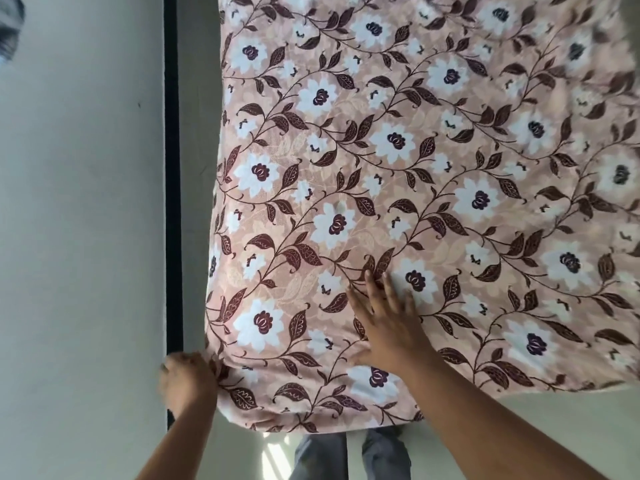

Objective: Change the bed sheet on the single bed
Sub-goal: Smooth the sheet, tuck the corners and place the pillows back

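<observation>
A pink bed sheet (pixel 415 185) printed with white flowers and dark brown leaves covers the whole top of the single bed and hangs over its near end. My left hand (pixel 188 379) grips the sheet's near left corner, where the fabric bunches at the bed's edge. My right hand (pixel 388 323) lies flat on the sheet a little in from that corner, fingers spread and pointing away from me. The mattress beneath is hidden.
A white wall (pixel 79 220) runs along the bed's left side, with a black vertical strip (pixel 172 168) and a narrow pale gap beside the mattress. My legs in grey trousers (pixel 349 455) stand on the pale floor (pixel 554 417) at the bed's near end.
</observation>
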`<action>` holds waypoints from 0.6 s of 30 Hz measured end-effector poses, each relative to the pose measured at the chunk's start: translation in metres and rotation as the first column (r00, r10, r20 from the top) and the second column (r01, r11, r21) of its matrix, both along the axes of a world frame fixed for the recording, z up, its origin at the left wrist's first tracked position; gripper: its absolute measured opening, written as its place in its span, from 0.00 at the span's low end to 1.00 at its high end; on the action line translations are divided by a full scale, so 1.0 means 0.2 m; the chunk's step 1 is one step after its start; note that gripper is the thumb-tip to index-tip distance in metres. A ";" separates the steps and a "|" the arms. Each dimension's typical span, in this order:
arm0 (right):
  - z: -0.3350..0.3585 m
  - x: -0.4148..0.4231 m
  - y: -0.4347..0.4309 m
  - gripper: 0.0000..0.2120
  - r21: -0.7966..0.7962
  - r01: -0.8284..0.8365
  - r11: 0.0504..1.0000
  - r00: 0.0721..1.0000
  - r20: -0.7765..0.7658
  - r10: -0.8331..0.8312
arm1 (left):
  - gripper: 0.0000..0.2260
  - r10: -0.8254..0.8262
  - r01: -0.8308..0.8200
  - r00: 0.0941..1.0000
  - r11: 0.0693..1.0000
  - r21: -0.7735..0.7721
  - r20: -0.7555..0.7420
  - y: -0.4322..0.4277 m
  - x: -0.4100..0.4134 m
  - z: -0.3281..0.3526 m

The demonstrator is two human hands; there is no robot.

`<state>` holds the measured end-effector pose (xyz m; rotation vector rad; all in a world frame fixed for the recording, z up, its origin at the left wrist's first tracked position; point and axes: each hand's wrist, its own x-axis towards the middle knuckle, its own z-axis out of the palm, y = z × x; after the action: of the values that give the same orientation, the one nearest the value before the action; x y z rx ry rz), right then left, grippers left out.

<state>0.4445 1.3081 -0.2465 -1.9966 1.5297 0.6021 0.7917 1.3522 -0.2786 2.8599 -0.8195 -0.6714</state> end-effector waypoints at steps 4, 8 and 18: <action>-0.02 -0.12 0.14 0.60 -0.091 0.214 0.973 0.974 -0.051 -0.219 | 0.18 -0.576 0.595 0.804 0.779 -0.198 0.149 -0.09 -0.41 0.17; -0.05 -0.32 0.37 0.65 -0.078 0.422 0.903 0.892 -0.140 -0.429 | 0.32 -0.972 0.973 0.230 0.231 0.029 0.038 0.03 -0.71 0.09; -0.03 -0.44 0.67 0.61 -0.046 0.235 0.971 0.972 -0.011 -0.236 | 0.38 -0.972 0.960 0.123 0.066 0.272 -0.198 0.39 -0.61 0.13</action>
<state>0.3569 1.4429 -0.2529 -1.8088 1.7722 0.4919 0.6706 1.4296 -0.2535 1.9930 -3.0017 -0.8445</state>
